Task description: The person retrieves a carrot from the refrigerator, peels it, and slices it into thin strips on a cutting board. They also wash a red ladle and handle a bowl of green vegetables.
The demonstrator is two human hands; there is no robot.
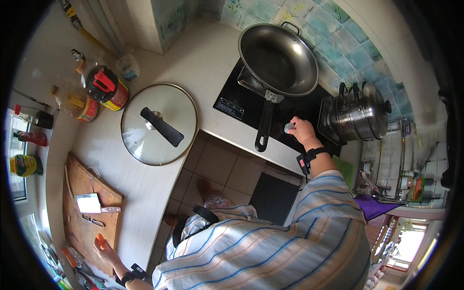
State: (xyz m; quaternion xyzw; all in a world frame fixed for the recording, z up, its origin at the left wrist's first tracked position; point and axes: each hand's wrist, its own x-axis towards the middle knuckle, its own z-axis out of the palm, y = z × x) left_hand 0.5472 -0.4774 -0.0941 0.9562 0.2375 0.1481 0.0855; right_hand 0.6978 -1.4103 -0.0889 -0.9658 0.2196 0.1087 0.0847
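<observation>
At the lower left, my left hand (106,252) grips a small orange piece (101,240), which looks like carrot, over the wooden cutting board (78,177). A cleaver (88,203) and a small peeler-like tool (93,220) lie on that board. On the other side, my right hand (303,131) has its fingers on a small grey knob (289,127) at the front of the black glass cooktop (232,96). A steel wok (277,59) rests on the left burner, its black handle (264,127) pointing towards me. The wok's inside shows no food.
A glass lid (159,125) lies on the counter (203,54), left of the cooktop. A stacked steel steamer pot (359,112) occupies the right burner. Several sauce bottles stand against the left wall, including a large dark jug (107,87). Utensils (83,272) crowd the board's lower edge.
</observation>
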